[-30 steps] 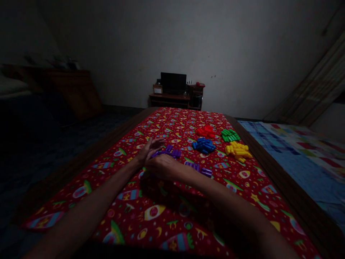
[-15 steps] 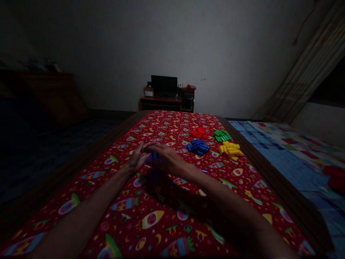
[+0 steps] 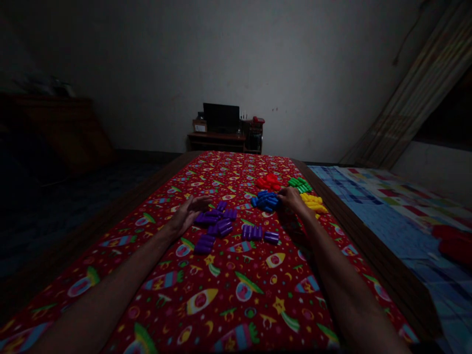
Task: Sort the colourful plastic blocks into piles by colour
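My left hand (image 3: 188, 212) rests open at the left side of a loose group of purple plastic pieces (image 3: 221, 227), fingers stretched toward them and nothing held. These pieces look like short ribbed blocks lying on the red printed cloth. My right hand (image 3: 292, 197) is at the right edge of a pile of blue plastic pieces (image 3: 264, 201). Its fingers are pinched together on what looks like a blue piece, mostly hidden by the hand. Two smaller purple sets, one of them a ribbed row (image 3: 251, 232), lie apart, between me and the blue pile.
Red pieces (image 3: 269, 182), green pieces (image 3: 300, 185) and yellow pieces (image 3: 313, 202) lie in separate piles around the blue one. The cloth (image 3: 221, 275) covers a long table with brown edges (image 3: 391, 275). A bed (image 3: 368, 206) stands to the right; a monitor (image 3: 221, 118) is by the far wall.
My right hand has moved right, from beside my left hand to the blue pile, taking a blue piece along. The purple pieces have come into view. My left hand stays nearly in place.
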Motion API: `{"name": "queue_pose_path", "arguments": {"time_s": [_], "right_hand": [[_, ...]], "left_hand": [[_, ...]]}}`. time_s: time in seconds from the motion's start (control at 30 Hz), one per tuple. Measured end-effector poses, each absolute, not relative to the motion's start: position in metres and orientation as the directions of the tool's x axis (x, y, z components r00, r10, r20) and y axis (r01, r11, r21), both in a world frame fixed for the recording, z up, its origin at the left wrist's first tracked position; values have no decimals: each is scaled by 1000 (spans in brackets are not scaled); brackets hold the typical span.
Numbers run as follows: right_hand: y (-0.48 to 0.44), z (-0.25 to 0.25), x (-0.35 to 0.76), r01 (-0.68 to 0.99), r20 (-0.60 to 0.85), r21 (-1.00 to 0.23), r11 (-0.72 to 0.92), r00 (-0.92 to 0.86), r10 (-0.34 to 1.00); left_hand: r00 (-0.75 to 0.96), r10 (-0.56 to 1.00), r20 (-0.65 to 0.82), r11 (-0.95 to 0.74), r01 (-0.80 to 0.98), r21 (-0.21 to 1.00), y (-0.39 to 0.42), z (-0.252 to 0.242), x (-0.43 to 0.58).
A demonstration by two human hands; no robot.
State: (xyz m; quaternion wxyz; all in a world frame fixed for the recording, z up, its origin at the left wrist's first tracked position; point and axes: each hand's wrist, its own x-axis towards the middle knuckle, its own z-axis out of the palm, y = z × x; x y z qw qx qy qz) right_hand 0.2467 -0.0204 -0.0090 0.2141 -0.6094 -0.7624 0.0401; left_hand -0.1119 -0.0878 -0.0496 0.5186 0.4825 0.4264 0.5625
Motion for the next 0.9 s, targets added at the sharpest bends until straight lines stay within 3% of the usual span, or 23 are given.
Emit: {"name": "queue_pose_path", "arguments": {"time_s": [0.27, 0.33, 0.43, 0.53, 0.73, 0.83, 0.9], "right_hand": [[-27, 6, 243, 931, 321, -261, 256, -166, 932], [-32, 15, 239, 931, 355, -251, 265, -166, 920], [-41, 32, 229, 920, 352, -247, 304, -207, 913], [-54, 47, 216, 871, 273, -255, 421, -352, 895], [-87, 43, 184, 676, 64, -324, 662, -682, 728], [-93, 29, 180, 629, 169, -256, 734, -719, 674], [-89, 24, 188, 688, 256, -202, 697, -650, 715]], "left_hand": [[-17, 992, 126, -127, -133, 983, -88, -51, -111], [-32, 984, 173, -174, -41, 984, -88, -54, -109], [14, 957, 289, -282, 268, 921, -87, -60, -103], [162, 926, 342, -376, 494, 784, -87, -65, -97], [324, 887, 329, -462, 620, 634, -96, -61, -91], [336, 880, 336, -475, 641, 603, -98, -59, -90], [335, 881, 335, -473, 650, 595, -97, -59, -91]]}}
